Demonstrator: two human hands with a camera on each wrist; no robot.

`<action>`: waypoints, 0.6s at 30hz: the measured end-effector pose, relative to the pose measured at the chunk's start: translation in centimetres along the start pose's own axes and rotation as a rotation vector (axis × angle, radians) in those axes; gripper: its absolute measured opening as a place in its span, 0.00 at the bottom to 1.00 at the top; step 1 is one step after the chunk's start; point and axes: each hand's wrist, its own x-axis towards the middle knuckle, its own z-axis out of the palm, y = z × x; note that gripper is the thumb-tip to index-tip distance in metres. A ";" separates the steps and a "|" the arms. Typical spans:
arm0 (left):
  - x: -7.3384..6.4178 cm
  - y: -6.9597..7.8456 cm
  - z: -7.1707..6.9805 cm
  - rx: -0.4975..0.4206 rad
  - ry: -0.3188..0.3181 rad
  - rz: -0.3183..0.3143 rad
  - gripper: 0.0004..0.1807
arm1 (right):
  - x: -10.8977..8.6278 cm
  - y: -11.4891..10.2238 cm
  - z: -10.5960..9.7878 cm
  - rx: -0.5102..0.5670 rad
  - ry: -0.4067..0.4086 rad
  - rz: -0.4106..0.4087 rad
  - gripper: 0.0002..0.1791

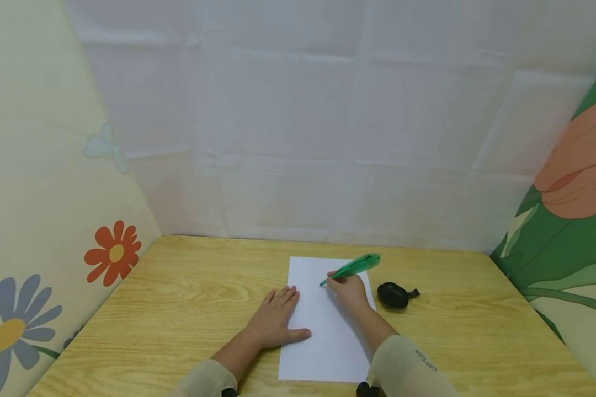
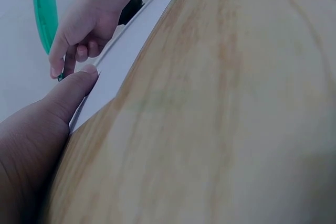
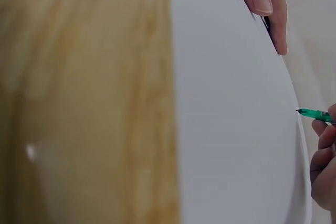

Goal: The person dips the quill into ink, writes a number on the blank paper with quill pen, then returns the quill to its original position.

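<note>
Nearest: two pale sleeves [image 1: 206,380] reach in from the bottom edge; by the right cuff a small black piece [image 1: 365,390], mostly cut off, cannot tell what.

Left hand [image 1: 276,320] lies flat across the left side of a white sheet [image 1: 323,355], fingers extended, thumb spread wide over the paper. Nothing gripped. Probably placed there to stop the sheet sliding, with the thumb widening the hold.

Sheet lies lengthwise away from the person, between the forearms, an arrangement that seems to suit both hands reaching it.

Right hand [image 1: 350,292] pinches a green pen [image 1: 352,269] low on its barrel, thumb and fingers together on it, over the sheet's upper half. Pen slants, tip down toward the left, broad leaf-like end up to the right; the low hold likely gives control of the point. Tip is at or just above the paper; contact cannot be settled, nor whether any line shows.

Just right of the sheet, on the wood-grain table [image 1: 179,298], a rounded black object [image 1: 393,296] with a short tab, apart from the hand, perhaps set there to leave the paper free.

Farthest: creased white cloth [image 1: 278,110] behind, flower-printed panels [image 1: 20,165] at both sides
</note>
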 end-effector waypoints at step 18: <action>0.1 -0.1 0.2 0.007 0.002 -0.004 0.55 | -0.5 -0.1 -0.1 0.014 -0.048 0.016 0.12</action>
